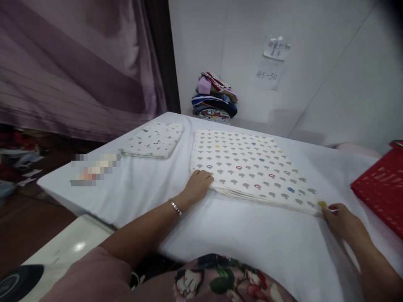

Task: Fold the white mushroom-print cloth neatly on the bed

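Nearest me is my flowered top (220, 281), with a glossy white surface (75, 239) low on the left. Beyond my top spreads the table (252, 239), draped in white.

My right hand (341, 218) is nearly closed, thumb and fingers pinching the near right corner of the cloth (248, 165). My left hand (198, 184), a silvery bracelet (175, 206) at its wrist, lies at the near left corner, fingers bent and close together over the edge; I cannot tell whether the thumb grips from below.

The cloth lies flat on the table between and beyond my hands, folded in layers, white with grey, red, blue and yellow mushroom shapes. A red thing (382, 184) stands to the right.

Left of the cloth, apart from it, lies a smaller folded piece (154, 140), and just beside that a pixelated item (96, 170) I cannot make out. Farther back are a stack of fabrics (215, 98), a purplish curtain (78, 63) and a pale wall (245, 50) bearing two handwritten notes (277, 49), the lower reading "45-50".
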Demonstrator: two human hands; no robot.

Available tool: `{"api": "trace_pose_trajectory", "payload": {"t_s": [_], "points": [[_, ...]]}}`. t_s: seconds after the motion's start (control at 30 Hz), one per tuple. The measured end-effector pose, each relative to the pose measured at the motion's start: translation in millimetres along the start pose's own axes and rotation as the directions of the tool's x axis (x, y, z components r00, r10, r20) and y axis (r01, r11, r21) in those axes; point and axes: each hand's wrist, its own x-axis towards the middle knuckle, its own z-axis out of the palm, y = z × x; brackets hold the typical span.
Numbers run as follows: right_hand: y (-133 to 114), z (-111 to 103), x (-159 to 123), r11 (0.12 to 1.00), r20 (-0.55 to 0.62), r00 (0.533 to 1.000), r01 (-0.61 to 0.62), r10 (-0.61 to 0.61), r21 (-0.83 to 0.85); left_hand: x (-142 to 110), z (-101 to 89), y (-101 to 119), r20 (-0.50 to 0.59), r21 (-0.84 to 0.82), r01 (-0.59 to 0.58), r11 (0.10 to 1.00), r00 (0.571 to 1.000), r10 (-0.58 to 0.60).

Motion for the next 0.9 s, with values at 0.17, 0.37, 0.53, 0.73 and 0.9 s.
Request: {"api": "trace_pose_trajectory", "payload": {"t_s": [0.17,0.37,0.53,0.73,0.9], "points": [[-8.1,-9.4,-5.5,0.982,-0.037,0.992,0.113,-0.120,-0.151,-8.2,-1.9,-24.2,-0.067,-0.083,0.053,0.995,0.996,-0.059],[-93.2,-0.1,-53.0,0.818,-0.101,0.827,0.561,-0.552,0.125,1.2,3.4,-25.8,-0.059,-0.232,0.074,0.970,0.994,-0.090],[-198.8,30.0,-107.3,0.460,0.018,0.486,0.814,-0.874,0.356,-6.3,1.0,-23.3,-0.115,-0.307,0.100,0.946,0.983,-0.142],[-275.6,50.0,-132.1,0.255,0.046,0.261,0.872,-0.964,0.418,-13.7,-2.0,-20.9,-0.208,-0.392,0.120,0.912,0.954,-0.216],[-300.6,66.5,-134.9,0.295,0.020,0.339,0.784,-0.940,0.546,-6.5,2.9,-22.2,-0.315,-0.408,0.155,0.899,0.901,-0.299]]}}
